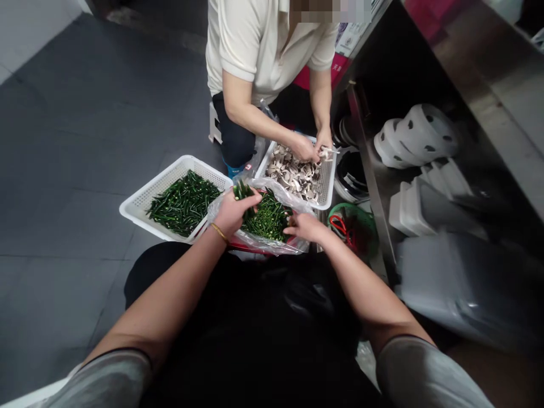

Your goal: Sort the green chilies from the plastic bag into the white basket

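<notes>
A bunch of thin green chili peppers (242, 191) sticks up from my left hand (232, 212), which is closed around them. Below it lies a clear plastic bag (300, 198), spread wide and holding many more green chilies (267, 218). My right hand (308, 226) is at the bag's right side, fingers curled in at the edge of the pile; what they pinch is too small to make out. Left of the bag, a white perforated basket (131, 205) contains a heap of darker green chilies (185, 204).
Across from me, a person in a cream shirt (242, 39) handles sliced mushrooms over another white basket (328, 190). To the right are a green basket (346, 212) with red-handled scissors (338, 224) and a metal shelf holding white containers (410, 209). Grey tiles (63, 187) cover the floor.
</notes>
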The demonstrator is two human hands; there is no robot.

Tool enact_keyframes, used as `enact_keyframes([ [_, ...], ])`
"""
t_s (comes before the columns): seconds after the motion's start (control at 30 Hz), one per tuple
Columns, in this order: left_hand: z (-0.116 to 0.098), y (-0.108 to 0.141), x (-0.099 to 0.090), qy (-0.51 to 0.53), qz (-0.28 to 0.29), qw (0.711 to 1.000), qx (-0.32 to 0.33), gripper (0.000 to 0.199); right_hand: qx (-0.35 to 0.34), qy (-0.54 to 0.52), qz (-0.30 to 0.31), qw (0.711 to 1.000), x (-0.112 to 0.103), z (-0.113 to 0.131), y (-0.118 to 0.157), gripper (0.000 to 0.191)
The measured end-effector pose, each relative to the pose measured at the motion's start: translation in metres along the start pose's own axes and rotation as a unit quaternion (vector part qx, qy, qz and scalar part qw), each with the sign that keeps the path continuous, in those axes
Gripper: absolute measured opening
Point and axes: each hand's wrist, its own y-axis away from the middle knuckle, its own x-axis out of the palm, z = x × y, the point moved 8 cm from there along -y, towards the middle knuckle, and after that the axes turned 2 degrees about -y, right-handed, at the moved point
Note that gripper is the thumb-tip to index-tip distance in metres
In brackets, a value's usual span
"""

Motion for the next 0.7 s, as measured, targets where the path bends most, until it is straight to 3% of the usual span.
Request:
enact_keyframes([
  [0.1,0.016,-0.011,-0.013,0.067,-0.01,0.994,-0.09,0.018,0.049,0.108,-0.089,0.989,-0.014,-0.012,-0.017,0.033],
  [0.17,0.023,-0.013,-0.016,0.08,-0.004,0.989,-0.127,0.019,0.069,0.143,-0.089,0.983,-0.01,-0.014,-0.029,0.039],
  [0.27,0.023,-0.011,-0.013,0.088,0.027,0.986,-0.142,0.021,0.047,0.136,-0.072,0.987,-0.006,-0.015,-0.038,0.031],
  [0.37,0.021,-0.008,-0.007,0.089,0.059,0.984,-0.14,0.023,-0.001,-0.007,-0.069,0.998,-0.014,-0.02,-0.03,0.016],
  [0.43,0.021,-0.006,-0.003,0.077,0.075,0.985,-0.133,0.022,-0.025,-0.155,-0.078,0.985,-0.022,-0.022,-0.022,0.016],
  [0.57,0.036,-0.005,0.007,0.035,0.082,0.987,-0.132,0.023,-0.074,-0.393,-0.137,0.906,-0.029,-0.001,-0.009,0.036],
  [0.7,0.042,-0.005,0.012,0.029,0.067,0.994,-0.081,0.028,-0.141,-0.51,-0.107,0.842,-0.012,0.041,-0.008,0.045],
])
